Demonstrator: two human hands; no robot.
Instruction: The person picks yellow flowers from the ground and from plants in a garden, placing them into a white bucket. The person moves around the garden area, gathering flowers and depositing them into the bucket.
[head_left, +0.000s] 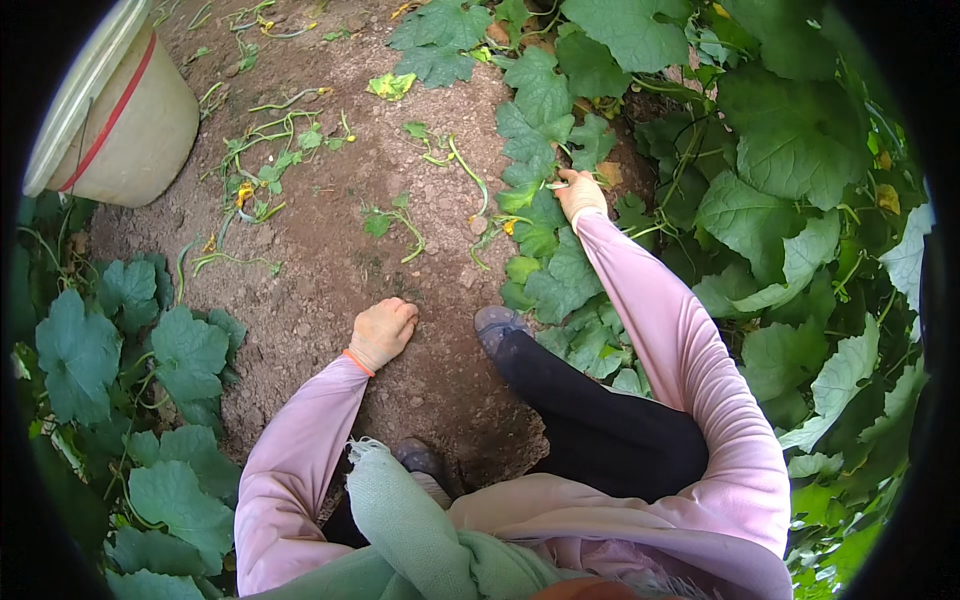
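Observation:
My right hand reaches to the edge of a row of broad-leaved vines. Its thumb and fingers pinch a thin pale object, too small to make out. Lobed green leaves lie around those fingertips. Over the bare soil, my left hand is curled into a loose fist, with nothing seen in it. Between the hands lie cut vine pieces, including a thin curved green stem and a short sprig with a leaf.
A pale plastic bucket with a red band stands tilted in view at upper left. Vine trimmings with withered yellow flowers litter the soil path. More vines border the left side. My shoe rests beside the right-hand leaves.

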